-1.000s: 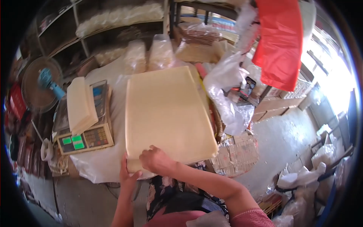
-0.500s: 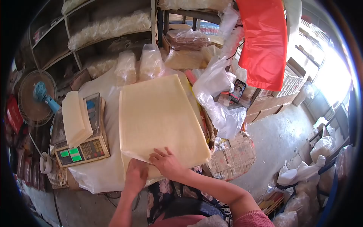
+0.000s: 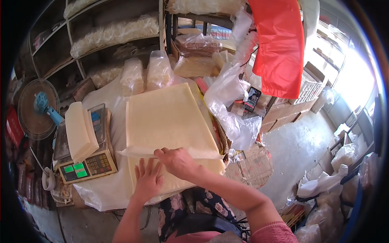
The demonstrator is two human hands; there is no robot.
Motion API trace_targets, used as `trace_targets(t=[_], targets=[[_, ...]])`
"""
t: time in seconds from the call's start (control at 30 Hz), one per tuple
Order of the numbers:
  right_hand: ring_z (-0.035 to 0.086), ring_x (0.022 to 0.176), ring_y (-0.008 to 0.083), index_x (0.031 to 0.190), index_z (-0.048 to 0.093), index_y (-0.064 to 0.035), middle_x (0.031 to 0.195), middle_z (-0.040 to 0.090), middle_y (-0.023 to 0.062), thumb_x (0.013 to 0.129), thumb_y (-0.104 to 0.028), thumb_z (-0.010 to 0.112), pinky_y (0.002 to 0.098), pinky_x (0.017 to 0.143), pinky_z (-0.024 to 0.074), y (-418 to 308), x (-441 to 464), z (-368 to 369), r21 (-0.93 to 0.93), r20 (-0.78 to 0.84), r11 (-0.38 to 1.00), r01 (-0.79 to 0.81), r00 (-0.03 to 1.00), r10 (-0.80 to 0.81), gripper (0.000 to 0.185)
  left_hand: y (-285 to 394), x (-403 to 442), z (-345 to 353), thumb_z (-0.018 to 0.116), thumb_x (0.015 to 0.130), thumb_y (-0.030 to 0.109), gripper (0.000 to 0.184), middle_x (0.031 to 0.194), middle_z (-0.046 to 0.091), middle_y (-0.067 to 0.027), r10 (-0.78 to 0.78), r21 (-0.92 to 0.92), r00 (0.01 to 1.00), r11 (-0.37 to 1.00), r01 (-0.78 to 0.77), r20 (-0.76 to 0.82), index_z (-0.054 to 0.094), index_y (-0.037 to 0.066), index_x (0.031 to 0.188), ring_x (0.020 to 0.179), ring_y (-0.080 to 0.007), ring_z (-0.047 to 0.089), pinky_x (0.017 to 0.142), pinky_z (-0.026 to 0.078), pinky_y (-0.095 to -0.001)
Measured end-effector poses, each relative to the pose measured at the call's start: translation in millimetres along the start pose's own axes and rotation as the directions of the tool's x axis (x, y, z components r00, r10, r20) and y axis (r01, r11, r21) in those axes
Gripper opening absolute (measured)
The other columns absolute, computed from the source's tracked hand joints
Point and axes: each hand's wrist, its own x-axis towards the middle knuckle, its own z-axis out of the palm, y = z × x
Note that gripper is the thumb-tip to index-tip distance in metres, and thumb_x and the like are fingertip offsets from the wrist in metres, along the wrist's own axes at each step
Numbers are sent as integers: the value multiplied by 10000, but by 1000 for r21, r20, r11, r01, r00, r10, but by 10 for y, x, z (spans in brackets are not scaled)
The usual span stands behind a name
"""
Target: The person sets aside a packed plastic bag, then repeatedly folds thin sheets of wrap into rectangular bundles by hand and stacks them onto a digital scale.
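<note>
A stack of large, thin, pale yellow sheets (image 3: 166, 117) lies on the plastic-covered table in front of me. The near edge of the top sheet is turned up into a fold that runs across the stack. My right hand (image 3: 177, 163) is closed at this fold, its fingers pinching the sheet's edge. Just left of it, my left hand (image 3: 148, 180) rests flat with fingers spread on the sheet beneath. To the left, a folded bundle of similar sheets (image 3: 79, 131) lies on a digital scale (image 3: 87, 168) with green displays.
A fan (image 3: 40, 107) stands behind the scale at left. Two plastic-wrapped packs (image 3: 160, 73) sit at the table's back edge. Right of the stack are crumpled plastic bags (image 3: 239, 125), a phone (image 3: 252, 99), a hanging red sheet (image 3: 279, 48) and flattened cardboard (image 3: 251, 166).
The top sheet's near edge has been lifted and folded away from me. My right hand has closed on it, and my left hand has moved from under the edge to flat on the sheet below.
</note>
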Motion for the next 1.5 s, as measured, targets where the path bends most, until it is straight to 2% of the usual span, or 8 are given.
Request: trace_targets(t=[0.73,1.07,1.17,1.2,1.23,1.27,1.37,1.5], targets=[[623,824,340,940,596,-38,916,624,168,762,-20,537,399,705,490,157,595,-637,-25,-74,999,43,996,-45,189,90,-21,63,511,879,379,554,1504,256,-70,-131,57,991,990,132,-26,379,256,1403,1383,-415,155,1086,104,-625],[598,635,221,958,505,-49,763,514,69,748,-108,533,342,524,485,-397,100,-1034,-300,-194,931,208,942,-273,220,-54,-74,84,525,877,403,610,1517,218,-74,-170,-25,984,985,169,-55,334,221,1428,1388,-365,186,1099,192,-553],[611,743,221,1085,550,-42,983,588,85,721,-85,562,327,618,516,-477,-335,-671,-202,25,955,218,976,-218,367,-268,-87,112,583,856,273,514,1503,254,-92,-207,-340,865,858,385,458,468,165,1345,1362,-355,270,1095,251,-506],[610,754,218,1086,550,-39,979,580,93,738,-93,553,319,609,514,-436,-473,-522,-168,55,959,230,973,-224,352,-165,-56,79,580,872,278,391,1461,323,-116,-300,-838,954,521,160,-5,555,118,1227,1343,-342,312,1029,340,-473],[610,754,218,1086,550,-39,979,580,93,738,-93,553,319,609,514,-400,-617,-424,-181,51,959,217,976,-211,352,-85,-41,34,577,888,282,314,1419,393,-140,-574,-938,748,113,-329,-332,642,70,1110,1325,-329,354,964,428,-439],[616,781,217,1090,552,-35,1008,581,97,757,-99,547,332,679,513,-367,-752,-338,-120,89,969,214,975,-204,339,-111,-72,-27,577,888,282,314,1419,393,-140,-566,-938,756,106,-330,-329,642,70,1110,1325,-329,354,964,428,-439],[627,839,215,1100,563,-40,1076,581,92,782,-110,549,374,839,473,-138,-1046,-230,-128,111,976,178,980,-164,325,-316,-194,-409,683,762,107,200,1123,638,-100,96,-207,932,962,-177,-350,685,104,963,1209,-289,507,1056,330,-460],[636,893,217,1073,614,-57,1080,614,49,810,-144,594,452,1036,327,254,-1285,-642,-325,248,945,40,968,44,277,-775,-242,-232,667,780,114,123,1039,670,-89,41,-342,973,932,-119,-226,677,101,902,1110,-259,590,1043,344,-470]])
